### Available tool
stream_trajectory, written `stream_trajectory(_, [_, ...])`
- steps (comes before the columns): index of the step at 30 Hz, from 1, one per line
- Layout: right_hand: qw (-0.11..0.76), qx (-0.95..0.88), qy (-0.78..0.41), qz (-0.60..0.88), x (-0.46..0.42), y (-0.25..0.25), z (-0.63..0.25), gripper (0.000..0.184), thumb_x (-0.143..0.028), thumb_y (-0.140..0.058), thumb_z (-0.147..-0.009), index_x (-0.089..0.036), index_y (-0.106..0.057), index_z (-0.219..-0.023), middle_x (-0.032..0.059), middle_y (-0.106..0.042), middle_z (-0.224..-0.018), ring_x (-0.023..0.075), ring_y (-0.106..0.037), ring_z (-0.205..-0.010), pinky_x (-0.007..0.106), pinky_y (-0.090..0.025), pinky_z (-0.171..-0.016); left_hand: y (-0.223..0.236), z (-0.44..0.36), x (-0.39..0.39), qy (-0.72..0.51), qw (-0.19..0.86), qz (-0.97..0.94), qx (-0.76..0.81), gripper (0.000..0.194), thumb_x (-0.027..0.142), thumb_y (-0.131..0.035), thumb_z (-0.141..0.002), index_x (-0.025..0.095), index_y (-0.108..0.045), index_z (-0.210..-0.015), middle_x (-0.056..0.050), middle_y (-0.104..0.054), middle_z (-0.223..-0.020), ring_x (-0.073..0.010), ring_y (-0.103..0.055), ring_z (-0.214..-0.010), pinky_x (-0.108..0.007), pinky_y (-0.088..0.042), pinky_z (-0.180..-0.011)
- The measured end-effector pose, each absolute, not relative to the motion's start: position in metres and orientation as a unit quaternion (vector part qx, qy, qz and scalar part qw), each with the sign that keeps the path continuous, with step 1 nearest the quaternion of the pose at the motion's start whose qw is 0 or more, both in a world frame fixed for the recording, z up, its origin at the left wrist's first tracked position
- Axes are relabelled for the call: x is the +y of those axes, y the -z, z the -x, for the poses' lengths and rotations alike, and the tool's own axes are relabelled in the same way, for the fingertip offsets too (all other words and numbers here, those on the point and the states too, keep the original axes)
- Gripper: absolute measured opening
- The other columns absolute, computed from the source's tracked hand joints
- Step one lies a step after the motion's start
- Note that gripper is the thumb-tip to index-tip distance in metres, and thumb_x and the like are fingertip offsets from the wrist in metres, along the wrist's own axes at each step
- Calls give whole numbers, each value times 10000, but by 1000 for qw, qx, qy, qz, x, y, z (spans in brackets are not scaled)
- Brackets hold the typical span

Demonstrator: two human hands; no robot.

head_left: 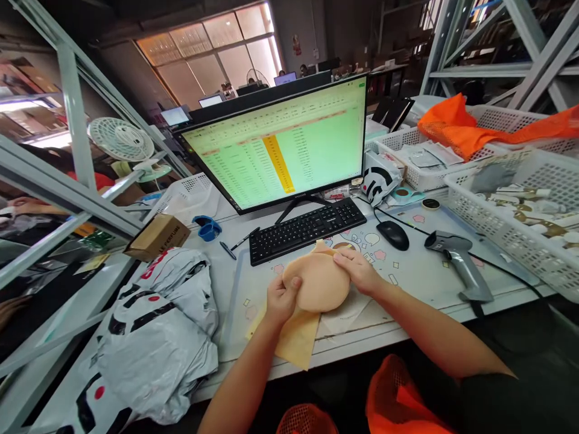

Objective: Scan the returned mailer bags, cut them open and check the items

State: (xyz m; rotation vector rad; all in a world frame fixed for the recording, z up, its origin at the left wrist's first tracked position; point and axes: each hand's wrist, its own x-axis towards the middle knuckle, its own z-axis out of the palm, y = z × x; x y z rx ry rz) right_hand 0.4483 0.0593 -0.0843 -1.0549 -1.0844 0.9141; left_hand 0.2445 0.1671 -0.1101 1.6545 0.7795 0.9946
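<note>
Both my hands hold a round, flat, peach-coloured soft pad (pixel 319 282) just above the desk, in front of the black keyboard (pixel 305 229). My left hand (pixel 280 298) grips its left edge, thumb on top and fingers curled under. My right hand (pixel 359 270) pinches its upper right edge. Under the pad lies a tan paper envelope (pixel 296 337) that hangs over the desk's front edge.
A monitor (pixel 280 150) with a green spreadsheet stands behind the keyboard. A mouse (pixel 393 235) and a grey barcode scanner (pixel 461 262) lie to the right, before white baskets (pixel 511 235). Grey mailer bags (pixel 158 337) and a small cardboard box (pixel 158 236) sit left.
</note>
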Motion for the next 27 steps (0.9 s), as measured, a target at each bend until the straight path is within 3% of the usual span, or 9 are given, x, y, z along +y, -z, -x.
stream_trajectory(6, [597, -474, -460, 456, 59, 87, -443, 593, -703, -684, -816, -150, -748, -1018, 90, -725, -983, 220, -655, -844, 305, -515, -694, 112, -239, 165, -413, 491, -685, 346, 648, 761, -693, -750, 131, -748, -892, -111, -757, -837, -239, -687, -739, -328, -567, -634])
stream_trajectory(8, [576, -475, -443, 497, 62, 89, -448, 598, -662, -760, -760, -141, -757, -1055, 96, -737, -1000, 243, -670, -871, 328, -539, -722, 107, -240, 176, -397, 452, -723, 340, 627, 742, -614, -833, 139, -745, -943, -120, -761, -895, -253, -697, -814, -354, -579, -708])
stream_trajectory(10, [601, -437, -376, 554, 67, 91, -458, 587, -620, -773, -760, -139, -757, -1097, 107, -748, -1016, 267, -683, -904, 364, -561, -767, 102, -240, 193, -364, 401, -783, 307, 596, 682, -477, -942, 159, -738, -1058, -129, -758, -1019, -272, -693, -973, -416, -565, -888])
stream_trajectory(12, [662, -368, -259, 600, 71, 93, -473, 576, -605, -752, -782, -137, -749, -1117, 122, -755, -1025, 283, -688, -927, 398, -572, -806, 101, -238, 210, -303, 330, -849, 281, 528, 576, -411, -1000, 188, -710, -1197, -134, -729, -1197, -295, -626, -1191, -502, -446, -1099])
stream_trajectory(14, [704, -316, -151, 618, 76, 94, -489, 549, -585, -747, -790, -130, -743, -1097, 133, -756, -1028, 292, -688, -940, 428, -574, -848, 104, -237, 221, -204, 267, -901, 273, 457, 494, -501, -973, 216, -675, -1292, -126, -661, -1366, -332, -494, -1372, -576, -293, -1203])
stream_trajectory(16, [726, -297, -108, 611, 80, 97, -503, 526, -563, -749, -788, -126, -736, -1079, 139, -756, -1033, 297, -691, -949, 449, -574, -873, 110, -239, 224, -114, 237, -931, 252, 455, 444, -620, -904, 228, -670, -1302, -118, -594, -1457, -360, -401, -1446, -607, -223, -1224])
stream_trajectory(18, [740, -296, -132, 589, 84, 99, -511, 528, -546, -754, -775, -127, -725, -1096, 143, -755, -1070, 302, -695, -977, 455, -577, -887, 115, -243, 220, -78, 235, -942, 226, 417, 416, -665, -864, 216, -694, -1228, -121, -599, -1416, -347, -431, -1410, -573, -268, -1209])
stream_trajectory(23, [728, -324, -211, 566, 87, 101, -505, 548, -542, -766, -726, -141, -720, -1097, 128, -759, -1085, 299, -699, -1004, 436, -580, -907, 112, -246, 209, -88, 237, -938, 235, 232, 313, -610, -822, 189, -685, -1003, -94, -643, -1086, -290, -568, -1134, -448, -459, -1039])
stream_trajectory(27, [708, -351, -239, 564, 83, 97, -493, 544, -562, -768, -713, -153, -726, -1069, 127, -757, -1082, 296, -696, -1006, 426, -577, -904, 105, -239, 208, -96, 229, -939, 236, 296, 191, -559, -736, 197, -698, -997, -80, -609, -1050, -281, -563, -1095, -427, -467, -1025])
